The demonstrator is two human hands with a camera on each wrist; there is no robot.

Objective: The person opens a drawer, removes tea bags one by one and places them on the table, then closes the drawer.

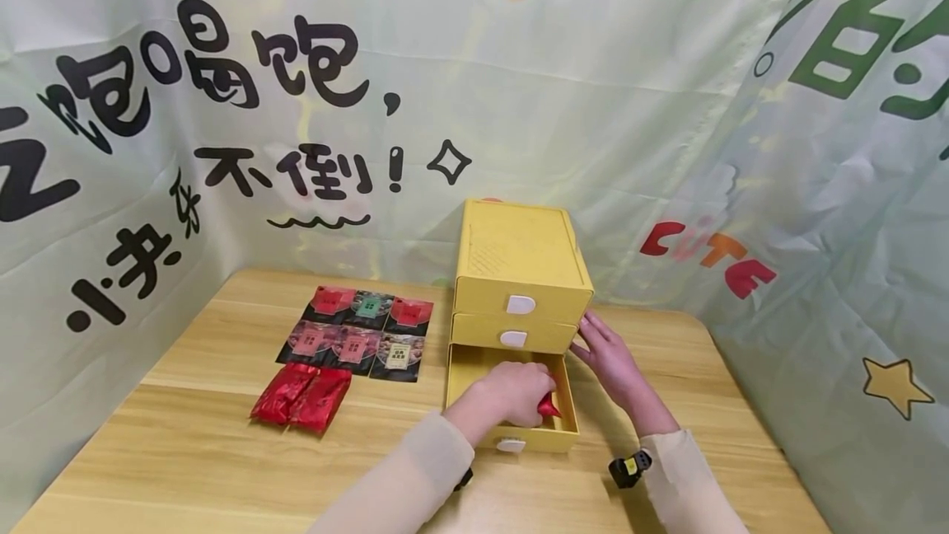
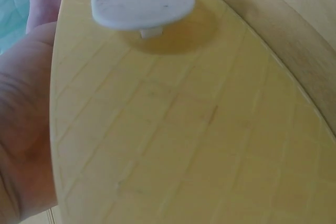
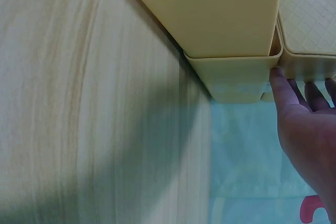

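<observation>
My left hand is down inside the pulled-out bottom drawer of a yellow drawer unit. Its fingers curl around a shiny red packet, mostly hidden by the hand. In the left wrist view, the drawer front with its white handle fills most of the picture, and part of the left hand shows behind its edge. My right hand touches the unit's right side with extended fingers. From the right wrist view, those fingertips lie against the side near the drawer joints.
Left of the unit, several flat dark sachets with red, green and cream labels lie in two rows on the wooden table. Two shiny red packets lie in front of them. A printed fabric curtain stands behind and on both sides.
</observation>
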